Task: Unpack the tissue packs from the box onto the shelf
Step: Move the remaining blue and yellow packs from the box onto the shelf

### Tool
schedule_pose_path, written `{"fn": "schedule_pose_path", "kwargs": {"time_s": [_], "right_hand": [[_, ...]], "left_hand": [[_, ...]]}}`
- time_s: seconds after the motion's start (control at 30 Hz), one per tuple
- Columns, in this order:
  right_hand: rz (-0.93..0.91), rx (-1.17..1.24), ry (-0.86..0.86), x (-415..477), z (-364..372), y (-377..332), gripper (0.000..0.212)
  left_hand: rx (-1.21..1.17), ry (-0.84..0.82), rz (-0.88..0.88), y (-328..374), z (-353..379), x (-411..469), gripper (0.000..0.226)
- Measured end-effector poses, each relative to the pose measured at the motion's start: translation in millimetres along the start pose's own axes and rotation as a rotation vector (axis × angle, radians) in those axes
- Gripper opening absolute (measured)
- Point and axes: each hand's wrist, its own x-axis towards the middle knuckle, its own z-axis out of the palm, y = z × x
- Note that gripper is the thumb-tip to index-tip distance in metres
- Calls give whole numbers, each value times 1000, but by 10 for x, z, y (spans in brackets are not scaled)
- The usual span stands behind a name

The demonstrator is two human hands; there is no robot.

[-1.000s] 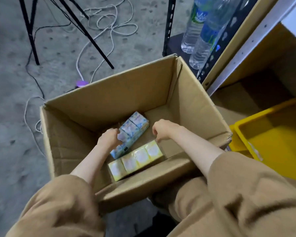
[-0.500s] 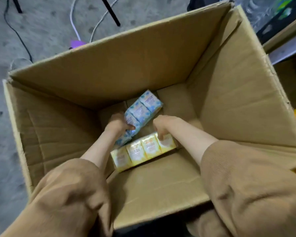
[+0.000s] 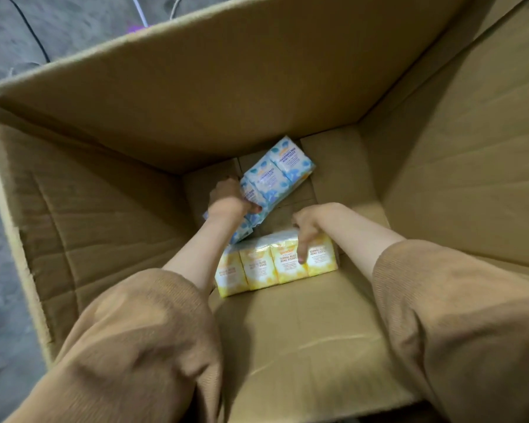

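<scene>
A large open cardboard box (image 3: 287, 87) fills the view. On its floor lie two multi-packs of mini tissues. The blue tissue pack (image 3: 275, 175) lies diagonally toward the far wall, and my left hand (image 3: 229, 199) grips its near end, thumb over the top. The yellow tissue pack (image 3: 266, 267) lies nearer to me, crosswise. My right hand (image 3: 309, 227) holds its right end, with fingers curled over the top edge and the thumb down on its face. Both tan sleeves reach down into the box.
Grey concrete floor (image 3: 43, 32) shows beyond the box's far-left rim, with a black cable (image 3: 31, 29) and a white cord across it. The box's tall walls close in on all sides of my hands.
The view has dropped closer into the box; the shelf and yellow bin have left the frame. My left hand has closed round the blue pack and my right hand has settled on the yellow pack.
</scene>
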Motion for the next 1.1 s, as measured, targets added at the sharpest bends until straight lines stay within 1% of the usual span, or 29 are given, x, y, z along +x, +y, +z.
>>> {"fn": "schedule_pose_path", "kwargs": {"time_s": [0.1, 0.27, 0.4, 0.5, 0.53, 0.57, 0.6, 0.63, 0.67, 0.7, 0.73, 0.77, 0.87, 0.9, 0.93, 0.97, 1.03, 1.1], "right_hand": [[5, -11, -39, -79, -18, -17, 92], [8, -16, -32, -287, -97, -5, 85], [10, -43, 2, -585, -277, 51, 76], [60, -108, 55, -790, -321, 139, 74], [80, -136, 87, -849, -312, 181, 75], [100, -161, 119, -897, -298, 237, 76], [114, -171, 156, -950, -279, 291, 74], [120, -171, 196, -1005, -257, 347, 71], [125, -160, 236, -1061, -237, 408, 67], [132, -142, 267, -1115, -210, 468, 63], [144, -117, 288, -1171, -178, 515, 61], [157, -87, 309, -1221, -144, 556, 60], [193, -26, 373, -1329, -60, 617, 59], [201, -12, 390, -1356, -39, 619, 60], [205, 0, 406, -1387, -22, 613, 61], [210, 8, 417, -1421, -11, 603, 62], [224, 21, 428, -1509, 3, 580, 63], [239, 37, 449, -1634, 0, 557, 58]], "left_hand": [[1, -15, -16, 15, -11, -8, 71], [7, -14, -16, 21, -29, 10, 71], [11, -37, -29, -5, -57, 61, 82], [-47, -70, -53, 4, -91, 62, 87], [-86, -103, -78, -14, -97, 69, 87], [-136, -173, -105, -42, -107, 72, 87], [-195, -285, -131, -97, -105, 89, 90], [-222, -393, -161, -169, -79, 136, 99], [-204, -466, -185, -236, -33, 229, 110], [-181, -508, -191, -305, 24, 344, 114], [-156, -516, -171, -337, 63, 394, 107], [-124, -504, -139, -304, 66, 346, 96], [-80, -463, -54, -100, 63, 45, 69], [-71, -449, -43, -59, 82, -17, 58], [-56, -424, -44, -43, 104, -42, 51], [-26, -404, -47, -23, 110, -86, 49], [47, -339, -33, 6, 73, -166, 55], [154, -259, 11, 49, -21, -249, 59]]}}
